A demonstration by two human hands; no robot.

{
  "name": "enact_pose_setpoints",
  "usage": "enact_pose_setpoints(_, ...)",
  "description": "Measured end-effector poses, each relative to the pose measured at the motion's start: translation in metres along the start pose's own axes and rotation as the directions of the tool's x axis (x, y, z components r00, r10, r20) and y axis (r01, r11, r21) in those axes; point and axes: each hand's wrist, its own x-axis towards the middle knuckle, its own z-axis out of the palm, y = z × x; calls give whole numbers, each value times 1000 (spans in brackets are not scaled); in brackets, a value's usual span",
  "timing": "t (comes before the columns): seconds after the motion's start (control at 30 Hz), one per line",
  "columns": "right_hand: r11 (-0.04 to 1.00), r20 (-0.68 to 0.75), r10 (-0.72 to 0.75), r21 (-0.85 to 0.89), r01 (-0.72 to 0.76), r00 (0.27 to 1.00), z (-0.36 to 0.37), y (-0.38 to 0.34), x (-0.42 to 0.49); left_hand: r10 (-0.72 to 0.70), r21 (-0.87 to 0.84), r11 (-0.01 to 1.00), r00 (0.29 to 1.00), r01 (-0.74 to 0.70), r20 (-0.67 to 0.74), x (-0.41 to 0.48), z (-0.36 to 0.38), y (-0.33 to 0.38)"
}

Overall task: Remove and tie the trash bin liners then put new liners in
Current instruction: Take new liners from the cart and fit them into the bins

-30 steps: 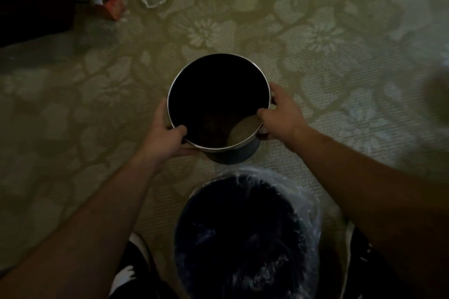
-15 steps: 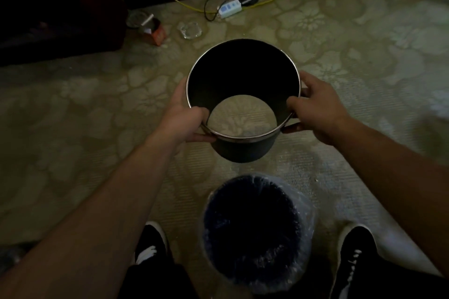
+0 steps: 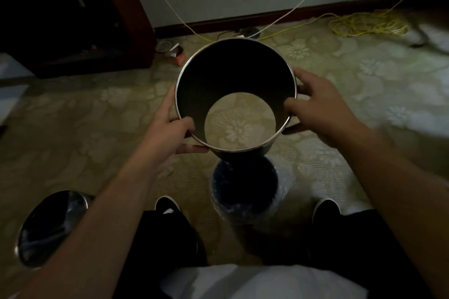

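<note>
**Head view: 1 item in hand, 2 on the floor.**

**Item 1:** metal bin shell (image 3: 233,68), centre of frame, held clear of the carpet (image 3: 73,116) and tilted toward the camera.
- Open at both ends; the floral carpet shows through the lower opening. Bright rolled rim, dark inner wall.
- Left hand (image 3: 167,128) grips the rim at lower left, thumb hooked inside, fingers curled under the outside.
- Right hand (image 3: 320,114) grips the rim at right the same way.
- Handling, judged: rigid, light for its size, smooth and somewhat slippery. Best held at opposite points of the rim, thumbs inside.

**Item 2:** inner bucket (image 3: 245,187), lower centre, standing on the carpet between 2 black shoes (image 3: 167,206). Its far edge is hidden behind the metal bin shell.
- Clear liner (image 3: 284,182) is folded over its rim.
- Handling, judged: thin, soft, easily torn. Take it at the gathered rim.

**Item 3:** second steel bin (image 3: 48,223), lower left, plastic inside; contents unclear.

**Background:** yellow cable (image 3: 364,24), upper right; small orange carton (image 3: 178,57), above the shell at left.
</note>
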Motion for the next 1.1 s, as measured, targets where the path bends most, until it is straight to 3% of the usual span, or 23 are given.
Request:
enact_pose_setpoints(0.3, 975, 54, 214, 54, -217, 975, -3, 39, -55, -125, 9, 992, 992, 125, 0, -38, 9, -44)
enact_pose_setpoints(1.1, 937, 62, 348, 2, -349, 935, 6, 84, -38, -268, -49, 962, 963, 269, 26, -7, 6, -95)
